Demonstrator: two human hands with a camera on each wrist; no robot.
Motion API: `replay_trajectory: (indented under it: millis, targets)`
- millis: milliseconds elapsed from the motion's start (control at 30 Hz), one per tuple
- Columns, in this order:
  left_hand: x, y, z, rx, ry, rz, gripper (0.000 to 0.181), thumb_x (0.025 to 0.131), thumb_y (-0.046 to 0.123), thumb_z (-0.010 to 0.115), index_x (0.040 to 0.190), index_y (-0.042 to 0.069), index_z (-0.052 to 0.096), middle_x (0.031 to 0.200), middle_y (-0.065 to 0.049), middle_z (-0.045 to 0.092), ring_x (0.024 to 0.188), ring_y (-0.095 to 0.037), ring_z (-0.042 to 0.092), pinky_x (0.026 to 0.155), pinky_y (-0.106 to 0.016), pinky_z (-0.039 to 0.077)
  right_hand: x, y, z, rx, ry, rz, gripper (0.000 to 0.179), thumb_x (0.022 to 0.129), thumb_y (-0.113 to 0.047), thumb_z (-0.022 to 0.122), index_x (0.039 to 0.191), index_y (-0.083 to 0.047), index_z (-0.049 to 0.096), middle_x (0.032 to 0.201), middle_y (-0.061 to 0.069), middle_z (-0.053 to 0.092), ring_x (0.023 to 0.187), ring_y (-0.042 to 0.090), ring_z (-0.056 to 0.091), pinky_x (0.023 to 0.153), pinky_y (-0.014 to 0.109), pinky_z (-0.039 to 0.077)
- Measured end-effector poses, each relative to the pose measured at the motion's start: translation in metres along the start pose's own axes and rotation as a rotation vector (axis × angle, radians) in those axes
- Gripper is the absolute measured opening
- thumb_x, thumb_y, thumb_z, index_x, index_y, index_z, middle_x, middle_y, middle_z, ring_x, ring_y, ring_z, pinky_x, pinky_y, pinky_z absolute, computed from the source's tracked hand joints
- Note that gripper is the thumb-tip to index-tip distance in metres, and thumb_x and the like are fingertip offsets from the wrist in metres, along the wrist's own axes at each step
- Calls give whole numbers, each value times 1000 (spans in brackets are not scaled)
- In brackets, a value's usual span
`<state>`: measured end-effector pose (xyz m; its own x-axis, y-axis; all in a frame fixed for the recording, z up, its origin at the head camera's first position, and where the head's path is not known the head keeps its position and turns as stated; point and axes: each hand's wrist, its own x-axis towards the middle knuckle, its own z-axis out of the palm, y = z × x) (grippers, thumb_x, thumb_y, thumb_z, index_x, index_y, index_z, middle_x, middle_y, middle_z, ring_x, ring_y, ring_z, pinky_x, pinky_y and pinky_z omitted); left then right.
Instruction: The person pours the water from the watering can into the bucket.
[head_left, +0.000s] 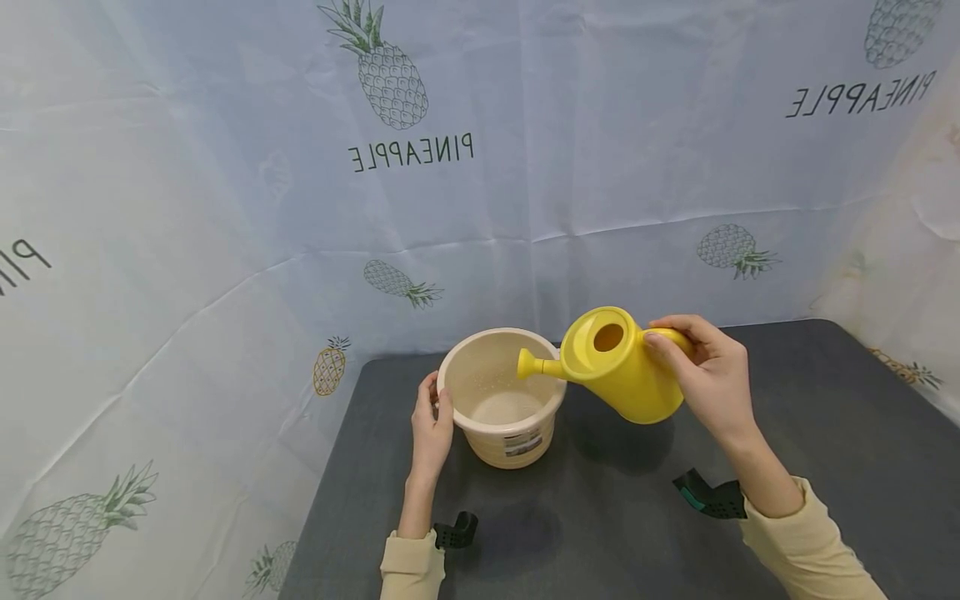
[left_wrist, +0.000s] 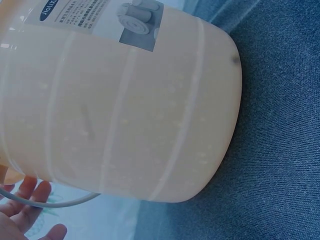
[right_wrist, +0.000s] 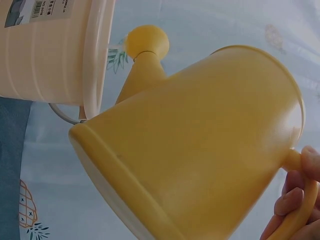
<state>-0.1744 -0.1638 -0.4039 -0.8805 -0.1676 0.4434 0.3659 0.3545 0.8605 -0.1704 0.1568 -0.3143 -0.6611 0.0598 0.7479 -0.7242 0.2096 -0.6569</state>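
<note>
A cream plastic bucket with a printed label stands upright on the dark table. At its left side my left hand holds it by the rim; in the left wrist view the fingers sit beside the thin wire handle. My right hand grips the handle of a yellow watering can, raised above the table and tilted left. Its spout, ending in a round rose, reaches over the bucket's right rim. Small specks like drops show on the bucket's inner wall.
The dark table runs under the bucket and both forearms. A pale cloth printed with pineapples hangs behind the table and along its sides. Black straps with protruding pieces sit at both wrists, below cream sleeves.
</note>
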Motion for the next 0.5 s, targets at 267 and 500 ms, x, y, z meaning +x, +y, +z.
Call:
replay_trajectory:
  millis: [267, 500]
  targets:
    - [0, 2, 0, 10, 5, -1, 38, 98, 7, 42, 133, -9, 39, 120, -28, 51, 99, -33, 51, 78, -34, 40, 0, 1, 0, 9, -1, 3, 18, 79, 16, 62, 97, 16, 60, 93, -1, 65, 80, 7, 60, 71, 13, 46]
    - [0, 2, 0, 8, 7, -10, 38, 98, 6, 43, 133, -9, 39, 121, -28, 52, 100, -33, 51, 78, -31, 40, 1, 0, 0, 17, -1, 0, 17, 79, 16, 62, 97, 16, 60, 93, -1, 64, 79, 8, 60, 71, 13, 46]
